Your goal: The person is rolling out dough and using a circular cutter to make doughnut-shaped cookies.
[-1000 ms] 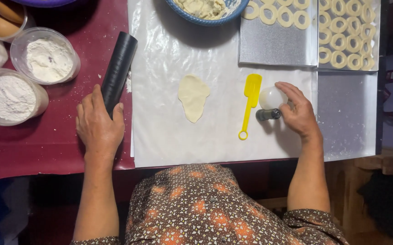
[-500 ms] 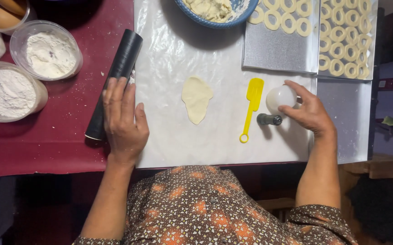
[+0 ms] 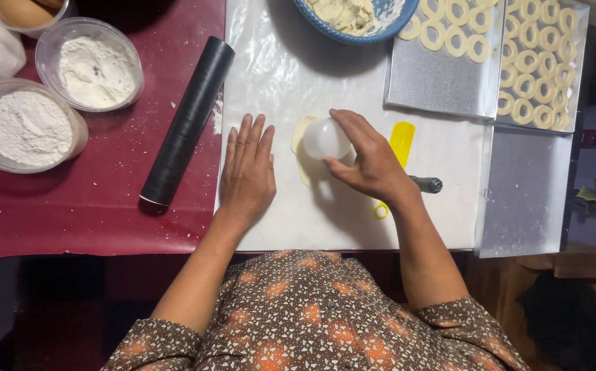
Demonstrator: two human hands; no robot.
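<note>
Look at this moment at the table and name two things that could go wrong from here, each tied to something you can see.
1. The right hand holds the round white cutter over the small dough sheet, near its edge; the cut might run off the dough.
2. The left hand lies flat beside the dough on the thin plastic sheet, which may wrinkle or slide if pressed.
</note>
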